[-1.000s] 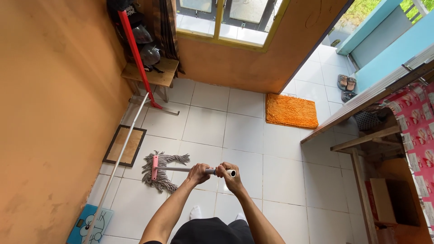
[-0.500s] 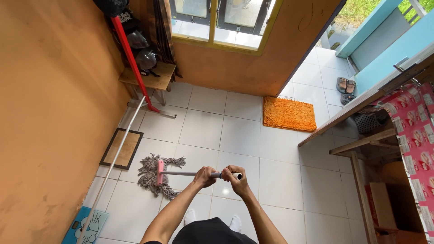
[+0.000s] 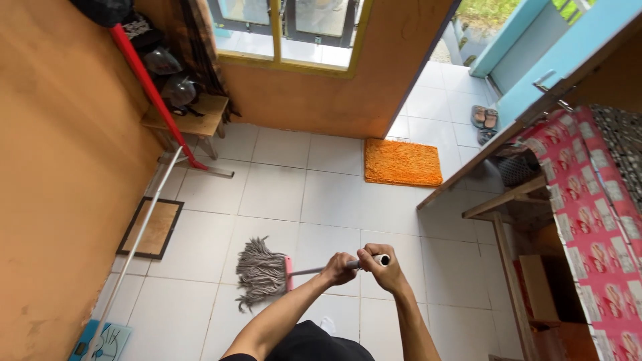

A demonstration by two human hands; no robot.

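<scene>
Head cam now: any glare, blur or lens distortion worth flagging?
Head view: wide-angle bend, the orange wall and doorway edges lean outward. Daylight from the window washes out the porch tiles and gives a soft sheen on the white floor. Both hands and the grey mop look sharp, with no clear motion blur.

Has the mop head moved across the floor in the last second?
Yes. The mop head has moved away from the framed board by the orange wall, toward the person's feet. Both hands grip the handle.

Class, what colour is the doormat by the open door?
Orange, seen clearly in the head view: the doormat.
</scene>
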